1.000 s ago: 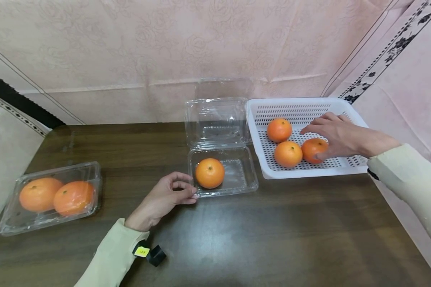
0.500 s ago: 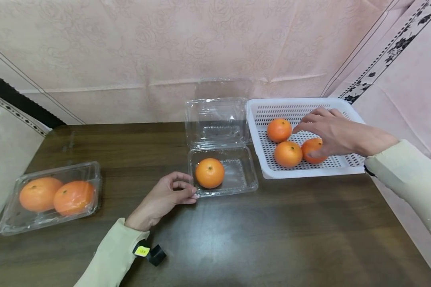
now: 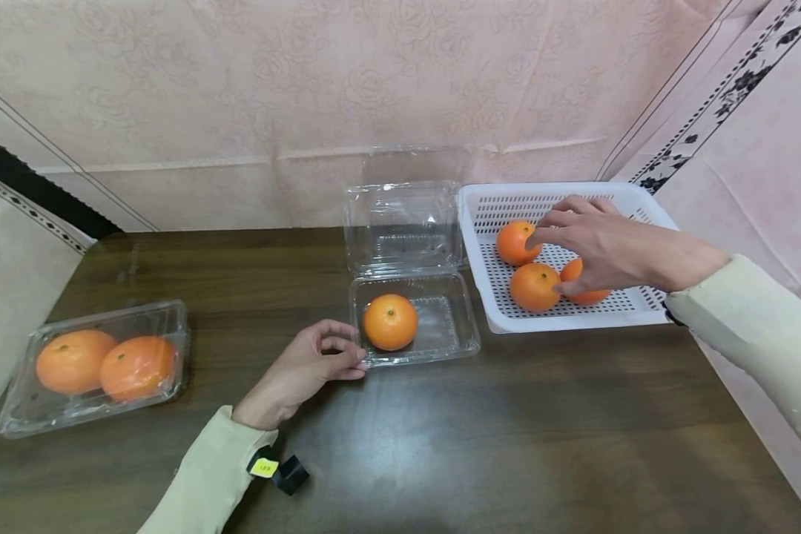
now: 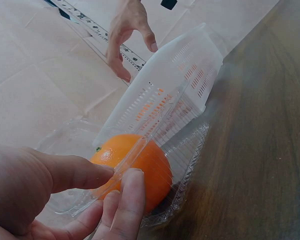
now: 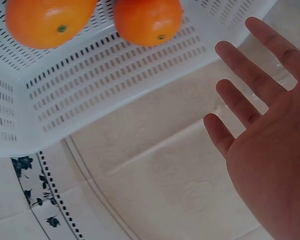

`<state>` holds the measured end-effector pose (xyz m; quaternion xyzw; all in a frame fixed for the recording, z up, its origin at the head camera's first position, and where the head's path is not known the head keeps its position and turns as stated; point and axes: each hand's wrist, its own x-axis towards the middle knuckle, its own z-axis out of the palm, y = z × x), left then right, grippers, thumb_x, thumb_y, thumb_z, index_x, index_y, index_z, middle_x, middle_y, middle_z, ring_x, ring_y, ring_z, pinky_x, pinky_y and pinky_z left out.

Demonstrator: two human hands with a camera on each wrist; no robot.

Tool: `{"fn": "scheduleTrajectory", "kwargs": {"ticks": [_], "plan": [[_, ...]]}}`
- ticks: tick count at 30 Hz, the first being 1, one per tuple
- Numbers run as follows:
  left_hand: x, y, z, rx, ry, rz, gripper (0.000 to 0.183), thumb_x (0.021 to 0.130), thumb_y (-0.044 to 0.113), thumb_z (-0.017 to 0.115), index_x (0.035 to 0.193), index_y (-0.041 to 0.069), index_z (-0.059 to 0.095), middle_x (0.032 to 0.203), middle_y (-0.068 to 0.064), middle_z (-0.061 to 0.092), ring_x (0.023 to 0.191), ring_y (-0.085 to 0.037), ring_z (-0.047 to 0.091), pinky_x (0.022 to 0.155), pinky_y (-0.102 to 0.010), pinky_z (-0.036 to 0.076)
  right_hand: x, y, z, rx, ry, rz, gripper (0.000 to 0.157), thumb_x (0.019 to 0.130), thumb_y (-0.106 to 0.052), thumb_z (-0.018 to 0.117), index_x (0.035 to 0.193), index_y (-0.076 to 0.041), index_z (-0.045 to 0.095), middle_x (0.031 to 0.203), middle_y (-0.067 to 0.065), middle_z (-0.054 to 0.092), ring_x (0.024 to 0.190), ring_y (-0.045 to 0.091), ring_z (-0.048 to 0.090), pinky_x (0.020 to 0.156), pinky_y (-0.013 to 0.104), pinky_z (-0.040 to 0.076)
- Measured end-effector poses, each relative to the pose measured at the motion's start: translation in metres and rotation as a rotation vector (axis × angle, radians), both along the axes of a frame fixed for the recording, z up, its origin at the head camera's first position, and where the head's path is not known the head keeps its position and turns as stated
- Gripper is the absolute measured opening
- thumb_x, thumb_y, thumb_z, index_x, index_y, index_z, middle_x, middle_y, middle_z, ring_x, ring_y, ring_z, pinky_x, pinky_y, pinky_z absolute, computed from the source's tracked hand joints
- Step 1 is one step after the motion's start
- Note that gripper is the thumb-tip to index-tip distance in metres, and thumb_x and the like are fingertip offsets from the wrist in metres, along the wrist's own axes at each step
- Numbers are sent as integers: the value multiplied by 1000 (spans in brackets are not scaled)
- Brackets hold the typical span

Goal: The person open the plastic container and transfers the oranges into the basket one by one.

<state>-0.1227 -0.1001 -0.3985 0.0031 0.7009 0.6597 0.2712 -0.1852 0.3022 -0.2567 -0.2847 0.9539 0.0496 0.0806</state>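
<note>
My left hand (image 3: 320,363) pinches the near left rim of a clear plastic clamshell container (image 3: 449,322), thumb against fingers in the left wrist view. One orange (image 3: 390,322) lies in the left part of its base, and its lid (image 3: 400,245) stands open at the back. Over a white slotted basket (image 3: 581,323) is my right hand (image 3: 617,248), fingers spread and nothing gripped. Beneath or beside it in the basket are three oranges: one at the back (image 3: 512,242), one in front (image 3: 534,288), and a third (image 3: 590,298) partly hidden by the hand.
A closed clear container (image 3: 179,334) with two oranges (image 3: 76,361) stands at the left of the dark wooden table (image 3: 400,452). Pale patterned cloth (image 3: 307,111) hangs behind the table and at its sides. The basket stands right beside the clamshell.
My right hand has moved left across the basket, from over the right orange toward the other two, its fingertips now overlapping the back orange. The left hand and both containers have not moved.
</note>
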Motion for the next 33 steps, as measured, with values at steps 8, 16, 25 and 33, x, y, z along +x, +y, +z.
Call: {"fn": "scheduleTrajectory", "kwargs": {"ticks": [8,16,25,33], "plan": [[0,1,1,-13,-2,-1,46,99,7,66,139,-1,46,112,-18,66,91,-18,74,93,-37,64,2,-14,4,19,10,44,60,77,-36,87,131,-21,66,144,11,57,140,35,35,114,61,31],[0,0,1,-23,-1,-1,48,98,9,68,140,-1,46,112,-17,66,91,-19,74,93,-37,64,0,-26,5,40,-10,58,62,79,-32,85,136,-23,61,149,12,54,142,37,34,117,64,29],[2,0,-1,6,6,3,46,98,7,67,138,-3,46,109,-17,66,92,-20,74,92,-36,64,-2,-39,5,33,6,104,61,79,-29,83,136,-21,61,145,8,57,140,36,37,118,63,32],[2,0,-1,23,18,-1,45,98,6,67,137,-4,46,108,-16,66,94,-22,74,92,-36,64,-2,-53,1,26,-16,78,65,78,-32,82,139,-23,60,148,7,56,142,33,36,122,61,29]]}}
